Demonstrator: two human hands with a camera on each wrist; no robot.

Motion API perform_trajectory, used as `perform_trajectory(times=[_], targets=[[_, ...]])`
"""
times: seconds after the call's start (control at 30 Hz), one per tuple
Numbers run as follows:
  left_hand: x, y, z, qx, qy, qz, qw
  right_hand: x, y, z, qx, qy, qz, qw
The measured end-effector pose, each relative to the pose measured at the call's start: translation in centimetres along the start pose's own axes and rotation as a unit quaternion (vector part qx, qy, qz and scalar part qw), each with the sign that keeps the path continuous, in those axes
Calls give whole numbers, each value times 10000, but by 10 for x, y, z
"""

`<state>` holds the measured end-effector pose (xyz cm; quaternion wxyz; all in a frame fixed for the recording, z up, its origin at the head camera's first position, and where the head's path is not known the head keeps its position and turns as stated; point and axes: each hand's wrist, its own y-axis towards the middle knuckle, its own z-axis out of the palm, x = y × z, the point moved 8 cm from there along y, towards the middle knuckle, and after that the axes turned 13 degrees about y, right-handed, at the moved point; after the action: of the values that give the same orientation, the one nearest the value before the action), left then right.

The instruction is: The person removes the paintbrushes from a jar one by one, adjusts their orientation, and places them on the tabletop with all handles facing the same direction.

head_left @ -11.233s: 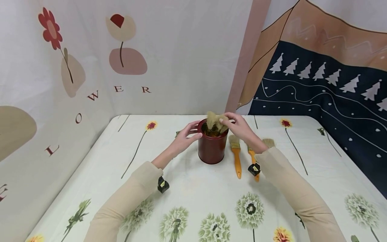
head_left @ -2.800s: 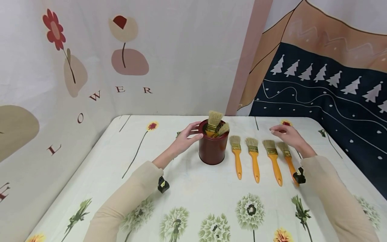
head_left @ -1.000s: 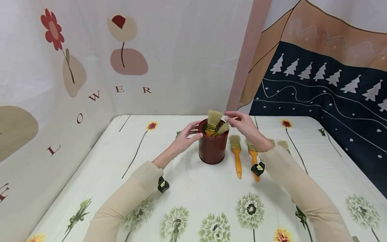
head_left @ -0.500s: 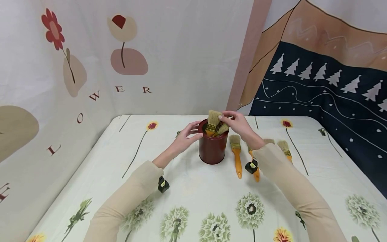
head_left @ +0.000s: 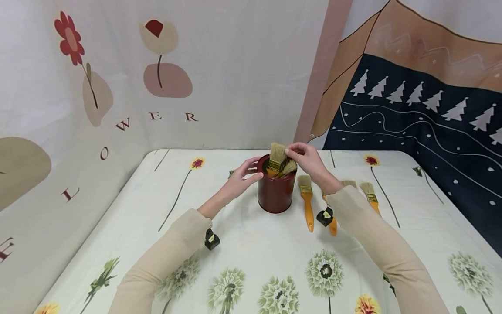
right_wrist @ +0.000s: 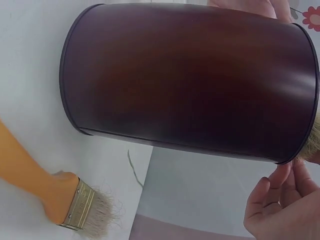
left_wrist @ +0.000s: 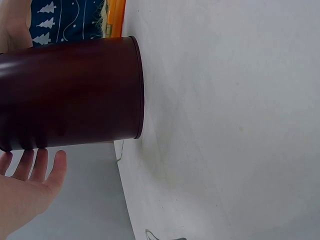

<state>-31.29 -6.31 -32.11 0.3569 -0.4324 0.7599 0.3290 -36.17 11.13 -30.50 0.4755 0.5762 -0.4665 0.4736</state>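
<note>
A dark red can (head_left: 274, 196) stands upright on the table. From it poke the bristle ends of two paintbrushes: an upright paintbrush (head_left: 277, 153) with wide tan bristles, and a lower one (head_left: 290, 167) leaning to the right. Their handles are hidden inside. My right hand (head_left: 309, 162) pinches the right edge of the upright brush's bristles between thumb and fingers. At the can's left side, just under the rim, my left hand (head_left: 242, 174) rests with fingers extended. In the left wrist view its fingertips touch the can wall (left_wrist: 75, 95). The can hides part of my right hand (right_wrist: 285, 205) in the right wrist view.
Right of the can, several orange-handled paintbrushes lie in a row, bristles away from me. The nearest to the can is one brush (head_left: 307, 204); my right forearm partly covers the others, including the far-right brush (head_left: 369, 195). Fabric walls (head_left: 235, 78) rise behind the flower-print tablecloth (head_left: 243, 261).
Since the earliest frame, another brush lies at the row's right end. My right hand has come left from above that end to the can and taken hold of bristles. My left hand has stayed.
</note>
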Motion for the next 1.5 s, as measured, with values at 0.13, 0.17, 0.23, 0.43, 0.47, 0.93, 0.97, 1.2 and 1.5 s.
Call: perform_trajectory(times=[0.13,0.17,0.23,0.43,0.47,0.93,0.97,1.2,1.5], targets=[[1,0,0,4,9,9,10000,2,-1,1,58,92,-56,9999],[1,0,0,8,8,6,10000,3,-2,1,67,100,-73,9999],[1,0,0,14,1,-1,10000,5,-2,1,110,119,-143,9998],[2,0,0,45,-36,-17,10000,13,-5,1,236,360,-365,9984],[2,0,0,46,-34,-15,10000,14,-5,1,254,403,-404,9980],[3,1,0,29,-11,-11,10000,37,-9,-14,65,727,-844,9938],[3,0,0,25,-11,-11,10000,39,-9,-16,53,753,-897,9931],[3,0,0,12,12,-25,10000,51,-10,-31,-108,1069,-1070,9884],[3,-1,0,5,-4,-33,10000,70,-15,-56,-356,1561,-1462,9762]])
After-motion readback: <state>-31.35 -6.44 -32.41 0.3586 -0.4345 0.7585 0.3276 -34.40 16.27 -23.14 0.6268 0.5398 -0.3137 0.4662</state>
